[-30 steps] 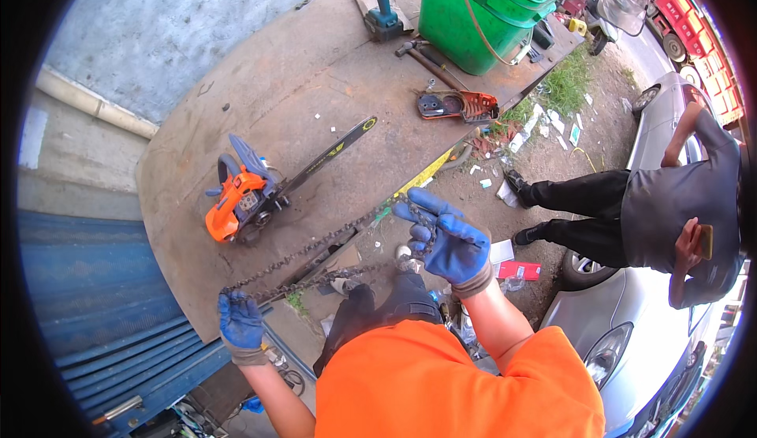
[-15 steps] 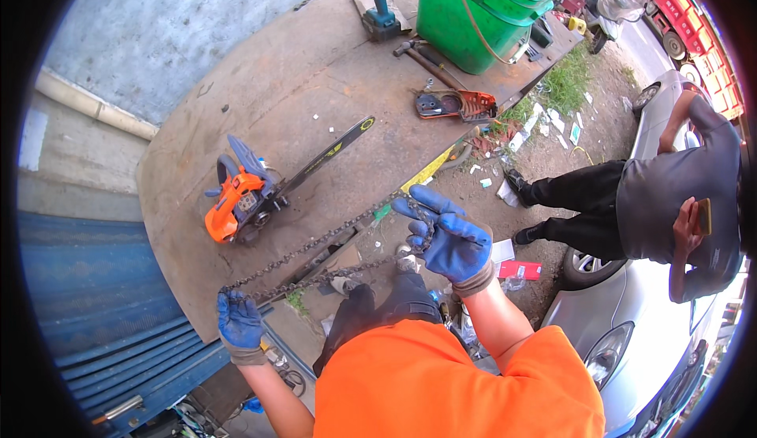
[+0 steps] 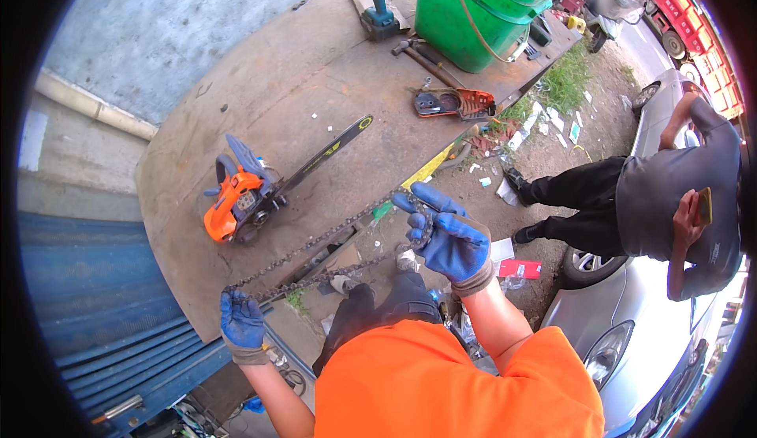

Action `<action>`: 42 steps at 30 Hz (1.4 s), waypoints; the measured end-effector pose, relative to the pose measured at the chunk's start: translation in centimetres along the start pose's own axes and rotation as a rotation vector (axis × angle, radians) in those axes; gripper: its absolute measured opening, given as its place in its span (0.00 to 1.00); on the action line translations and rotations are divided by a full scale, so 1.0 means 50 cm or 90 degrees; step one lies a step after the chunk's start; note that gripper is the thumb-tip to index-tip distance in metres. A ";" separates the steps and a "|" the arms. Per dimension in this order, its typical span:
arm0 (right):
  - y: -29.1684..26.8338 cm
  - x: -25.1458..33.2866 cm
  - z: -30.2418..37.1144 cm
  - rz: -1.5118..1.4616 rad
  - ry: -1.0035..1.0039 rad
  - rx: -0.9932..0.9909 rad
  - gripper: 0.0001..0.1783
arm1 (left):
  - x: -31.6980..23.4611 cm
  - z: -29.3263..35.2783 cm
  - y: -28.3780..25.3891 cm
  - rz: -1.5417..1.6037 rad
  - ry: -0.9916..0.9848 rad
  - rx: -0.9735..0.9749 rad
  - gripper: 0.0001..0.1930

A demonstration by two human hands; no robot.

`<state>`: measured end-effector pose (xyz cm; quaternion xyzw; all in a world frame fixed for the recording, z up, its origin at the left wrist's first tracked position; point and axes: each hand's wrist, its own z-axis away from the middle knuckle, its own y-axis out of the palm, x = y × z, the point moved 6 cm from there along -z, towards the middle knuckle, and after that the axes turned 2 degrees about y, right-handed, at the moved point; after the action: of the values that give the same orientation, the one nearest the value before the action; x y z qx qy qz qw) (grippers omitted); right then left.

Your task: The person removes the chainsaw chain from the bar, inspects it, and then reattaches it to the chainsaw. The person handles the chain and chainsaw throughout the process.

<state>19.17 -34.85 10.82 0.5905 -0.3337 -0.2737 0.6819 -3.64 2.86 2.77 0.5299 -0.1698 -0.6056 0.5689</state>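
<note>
Between my two blue-gloved hands a dark saw chain (image 3: 311, 246) is stretched out as a long loop over the table's near edge. My left hand (image 3: 242, 324) closes on the loop's left end. At the other end my right hand (image 3: 451, 237) grips the chain, which passes over its fingers. Beyond the chain, an orange and grey chainsaw (image 3: 236, 201) lies on the table. Its bare guide bar (image 3: 327, 156) points away to the right, with no chain around it. Farther right, an orange and black chainsaw cover (image 3: 455, 104) lies near the table's edge.
On the brown table (image 3: 276, 115) stand a green bucket (image 3: 465, 20) and a teal cordless drill (image 3: 378, 4), with a hammer (image 3: 426, 63) beside the bucket. To the right, a person (image 3: 670, 193) holding a phone stands by a silver car (image 3: 623, 320). Litter lies on the ground.
My hands and the chain stay almost in place, with only a slight shift of the right fingers. The person's phone hand has moved a little.
</note>
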 end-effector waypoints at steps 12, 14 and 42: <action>-0.004 -0.002 0.006 0.022 0.005 -0.005 0.30 | 0.008 0.013 0.000 -0.012 0.010 -0.012 0.16; -0.001 -0.002 0.010 0.039 0.002 0.006 0.30 | 0.010 0.017 0.007 -0.011 0.018 -0.022 0.15; 0.009 0.022 0.024 0.059 0.006 0.090 0.31 | 0.022 -0.002 -0.002 -0.056 -0.001 -0.046 0.14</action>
<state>18.92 -36.39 11.48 0.6225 -0.3756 -0.2148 0.6521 -3.38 1.96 2.16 0.5152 -0.1248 -0.6360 0.5608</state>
